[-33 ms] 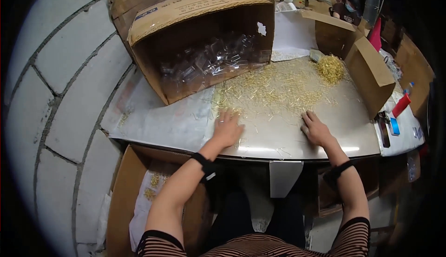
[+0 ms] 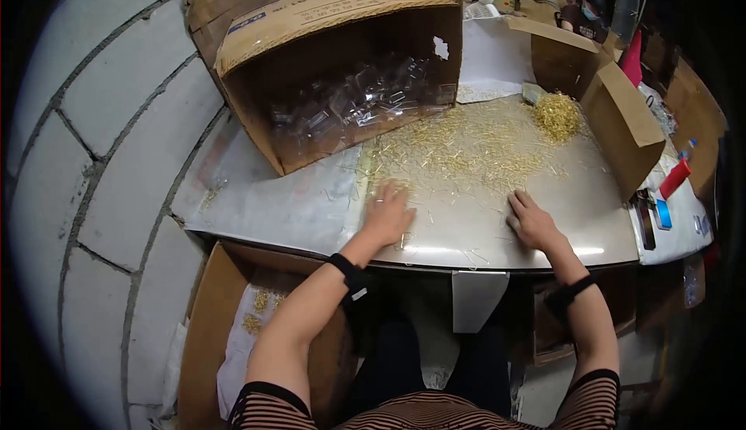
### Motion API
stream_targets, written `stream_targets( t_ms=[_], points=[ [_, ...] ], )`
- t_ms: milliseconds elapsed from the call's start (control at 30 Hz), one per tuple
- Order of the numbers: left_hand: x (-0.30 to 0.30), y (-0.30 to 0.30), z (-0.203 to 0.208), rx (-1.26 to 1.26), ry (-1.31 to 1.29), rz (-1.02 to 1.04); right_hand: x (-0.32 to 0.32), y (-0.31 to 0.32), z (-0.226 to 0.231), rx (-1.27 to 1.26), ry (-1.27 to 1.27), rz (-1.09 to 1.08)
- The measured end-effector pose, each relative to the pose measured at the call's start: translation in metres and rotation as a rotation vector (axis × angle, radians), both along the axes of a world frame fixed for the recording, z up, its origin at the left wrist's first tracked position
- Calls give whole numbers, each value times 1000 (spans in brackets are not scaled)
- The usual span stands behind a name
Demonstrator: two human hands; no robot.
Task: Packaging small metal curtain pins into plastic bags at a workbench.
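Thin gold-coloured metal pins lie scattered over the smooth tabletop, in a loose spread beyond and between my hands. My left hand rests palm down at the near left of the spread, fingers outstretched and touching the surface by some pins. To the right, my right hand also lies palm down with its fingers extended, at the near right edge of the pins. Neither hand visibly holds anything. A denser heap of gold pins sits at the far right.
A large cardboard box on its side holds clear plastic cases. Cardboard flaps border the right. A red object and blue box lie beyond. Below left stands an open carton. A person is far back.
My left hand has shifted very slightly to the right on the tabletop. The right hand looks nearly unmoved, and the whole view has shifted a little.
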State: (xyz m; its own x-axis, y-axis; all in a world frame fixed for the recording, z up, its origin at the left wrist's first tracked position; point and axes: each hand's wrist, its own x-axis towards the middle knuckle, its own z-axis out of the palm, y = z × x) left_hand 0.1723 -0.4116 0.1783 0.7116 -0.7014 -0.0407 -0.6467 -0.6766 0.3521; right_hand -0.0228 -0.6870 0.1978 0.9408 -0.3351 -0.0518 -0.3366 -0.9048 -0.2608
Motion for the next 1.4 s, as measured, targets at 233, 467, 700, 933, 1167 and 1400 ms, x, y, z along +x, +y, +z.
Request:
stream_targets(
  t_ms=[233, 467, 700, 933, 1167, 1400],
  points=[
    [30, -11, 1, -395, -124, -10, -55, 0, -8, -24, -141, 112],
    [138, 31, 16, -577, -133, 693, -59, 18, -8, -10, -244, 75],
    [163, 25, 21, -266, -174, 642, -60, 22, -6, 23, -232, 41],
    [135, 81, 46, -577, 264, 534, -57, 9, -15, 144, -315, 54],
    [38, 56, 55, -1330, 1281, 1, -8, -32, -36, 185, -435, -215],
    [-100, 23, 37, -1468, 1693, -211, -13, 44, 34, 30, -165, 16]
  ],
)
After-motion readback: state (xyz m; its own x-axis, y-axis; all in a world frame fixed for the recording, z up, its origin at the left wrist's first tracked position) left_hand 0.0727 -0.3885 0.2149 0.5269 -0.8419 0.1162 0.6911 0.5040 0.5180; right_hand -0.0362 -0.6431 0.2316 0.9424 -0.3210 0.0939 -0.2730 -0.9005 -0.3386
